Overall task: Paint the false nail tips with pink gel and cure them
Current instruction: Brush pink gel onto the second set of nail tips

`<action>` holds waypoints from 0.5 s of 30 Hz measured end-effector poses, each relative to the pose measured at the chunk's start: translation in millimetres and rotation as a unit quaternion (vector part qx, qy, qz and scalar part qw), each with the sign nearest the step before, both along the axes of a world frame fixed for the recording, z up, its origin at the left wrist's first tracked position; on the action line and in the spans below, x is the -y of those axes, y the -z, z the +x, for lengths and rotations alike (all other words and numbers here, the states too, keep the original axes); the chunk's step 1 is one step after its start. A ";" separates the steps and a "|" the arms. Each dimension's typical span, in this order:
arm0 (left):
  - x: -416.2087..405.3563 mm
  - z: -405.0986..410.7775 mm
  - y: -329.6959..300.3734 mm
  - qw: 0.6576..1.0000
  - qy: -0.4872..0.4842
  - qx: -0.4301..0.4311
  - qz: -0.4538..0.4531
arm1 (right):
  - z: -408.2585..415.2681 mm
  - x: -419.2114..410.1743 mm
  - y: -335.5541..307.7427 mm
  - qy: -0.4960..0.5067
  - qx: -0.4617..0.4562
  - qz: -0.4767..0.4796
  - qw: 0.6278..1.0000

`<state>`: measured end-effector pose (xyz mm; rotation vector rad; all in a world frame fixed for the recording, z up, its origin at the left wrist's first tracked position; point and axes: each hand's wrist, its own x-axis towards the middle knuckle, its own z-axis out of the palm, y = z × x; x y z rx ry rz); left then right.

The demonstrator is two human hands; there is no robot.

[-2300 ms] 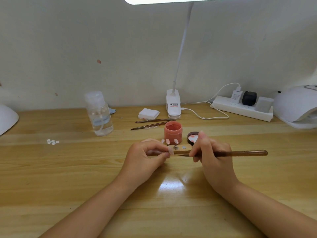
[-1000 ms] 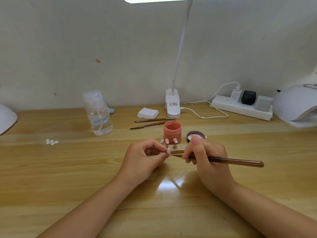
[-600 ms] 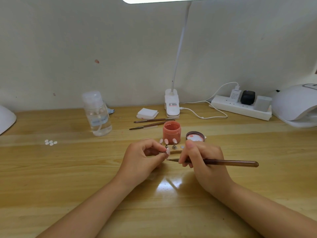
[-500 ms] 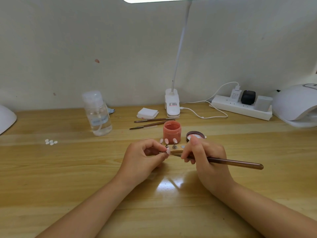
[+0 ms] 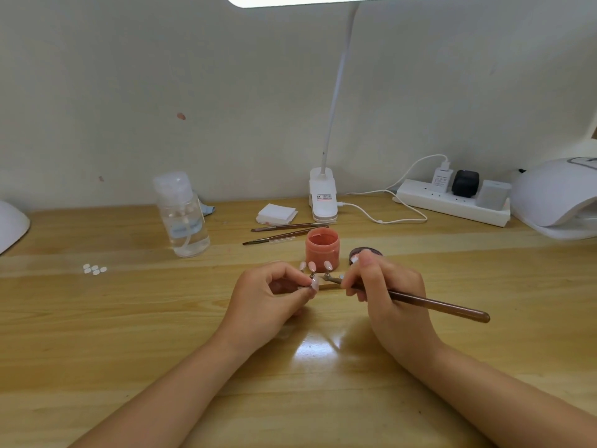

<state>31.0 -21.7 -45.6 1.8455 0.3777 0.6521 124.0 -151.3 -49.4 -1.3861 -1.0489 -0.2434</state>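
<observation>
While the wooden table [image 5: 97,318] carries everything, biggest items sit far back: white curing lamp [image 5: 555,195] at far right, power strip [image 5: 452,202] beside it, clip-on desk lamp [image 5: 323,198] far centre, clear pump bottle [image 5: 182,215] far left of centre. Two spare brushes [image 5: 281,232] lie between desk lamp and open pink gel jar [image 5: 322,248]; the jar's lid [image 5: 365,253] sits just right of it, partly behind the right hand.

Left hand [image 5: 268,299]: fingers curled, thumb and forefinger pinching one nail tip [image 5: 314,283] on its small holder, just near of the jar. Right hand [image 5: 391,295]: closed round the brown brush [image 5: 436,305] in a pen grip, bristle end pointing left, close to the held tip; contact too small to tell. Three more tips on stands [image 5: 311,266] against the jar's near side. Loose clear tips [image 5: 94,269] well off to the left.

Step, my read: coating the pinched tip with gel. Painting is part way and curing not begun.

Next move calls for a light, even stroke along the tip, left pinch steady, no gel on the fingers. Then set it back on a stand and carry the batch right to the curing lamp.
</observation>
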 end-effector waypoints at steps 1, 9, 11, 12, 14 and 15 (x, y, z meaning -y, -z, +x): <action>0.1 0.1 0.0 1.000 0.000 0.002 -0.001 | 0.4 -0.5 -0.1 0.006 0.001 -0.007 1.000; 0.3 0.3 -0.4 1.000 0.003 0.003 -0.001 | -4.1 0.9 -0.9 -0.041 -0.011 -0.012 0.999; 0.5 -0.1 -0.5 1.000 0.004 0.004 -0.002 | -2.8 1.2 -1.3 -0.030 -0.024 0.000 0.999; 0.6 -0.1 -0.6 1.000 0.004 0.004 -0.003 | -1.6 1.1 -1.5 -0.018 -0.028 0.002 0.999; 0.9 -0.1 -0.7 1.000 0.004 0.004 -0.005 | 0.1 0.2 -1.7 0.000 -0.028 -0.006 1.000; 1.2 -0.1 -0.9 1.000 0.006 0.004 -0.006 | 0.3 -0.5 -1.6 0.002 -0.025 -0.014 1.000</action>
